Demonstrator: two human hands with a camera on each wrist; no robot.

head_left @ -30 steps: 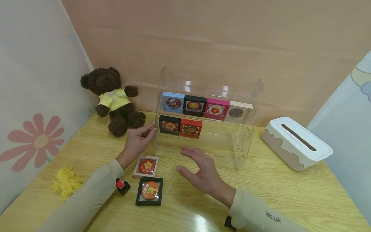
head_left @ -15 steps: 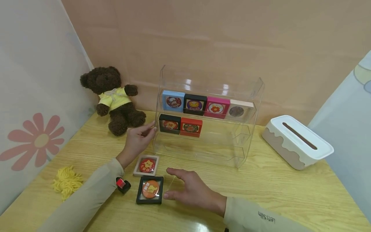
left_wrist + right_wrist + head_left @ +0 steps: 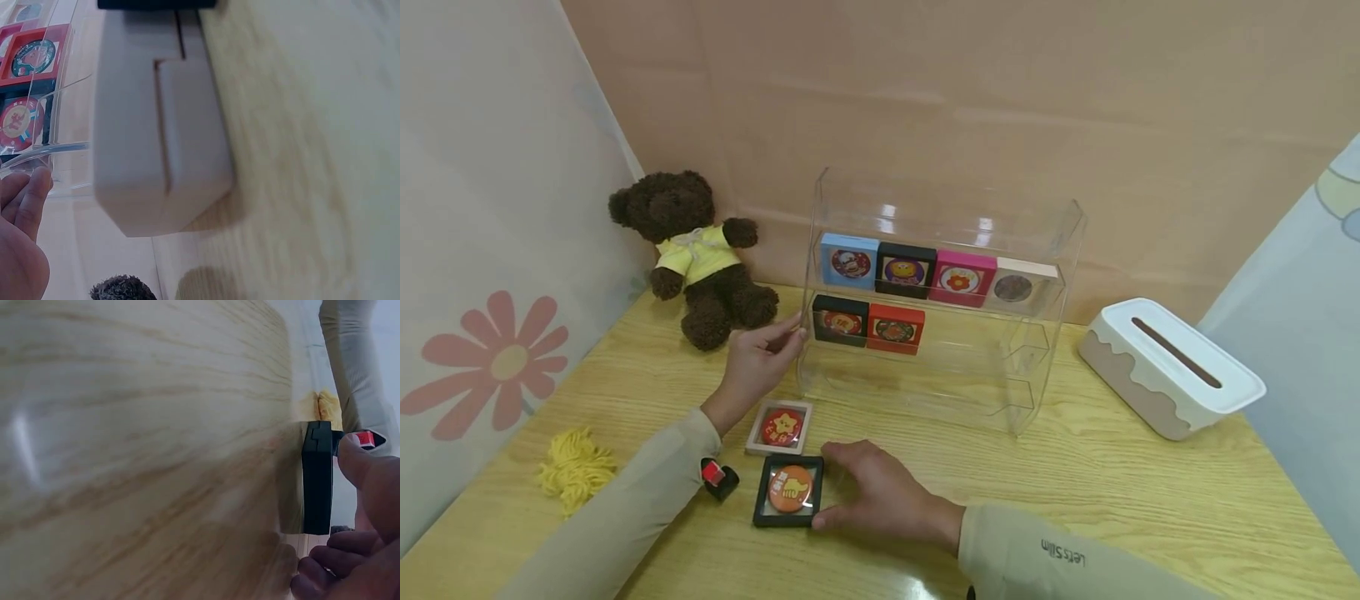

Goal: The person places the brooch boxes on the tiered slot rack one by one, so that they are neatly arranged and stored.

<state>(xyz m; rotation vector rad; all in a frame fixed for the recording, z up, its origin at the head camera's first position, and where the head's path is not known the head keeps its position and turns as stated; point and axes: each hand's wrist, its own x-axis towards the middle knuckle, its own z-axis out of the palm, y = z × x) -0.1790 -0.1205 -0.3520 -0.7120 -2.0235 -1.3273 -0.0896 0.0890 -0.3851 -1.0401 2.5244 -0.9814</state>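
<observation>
In the head view, my left hand (image 3: pixel 756 367) pinches the left side panel of a clear acrylic display rack (image 3: pixel 970 367). My right hand (image 3: pixel 887 492) is low over the table beside a black square frame (image 3: pixel 762 504) holding an orange thumbs-up badge. Its thumb and index finger are spread at the frame's two right corners; whether they touch it is unclear. The frame's dark edge (image 3: pixel 317 481) shows in the right wrist view. Behind it lies a pale pink frame (image 3: pixel 751 440) with a red star badge. Both frames lie flat.
Several framed badges, among them a red one (image 3: pixel 895 346), stand on the rack's upper two visible tiers. A brown teddy bear (image 3: pixel 696 254) sits left, near yellow yarn (image 3: pixel 577 471). A tissue box (image 3: pixel 1172 367) stands right. The left sleeve crosses the table's front left.
My right hand has come down from in front of the rack, leftward and nearer, to the black frame's right edge. The left hand stays on the rack's side panel.
</observation>
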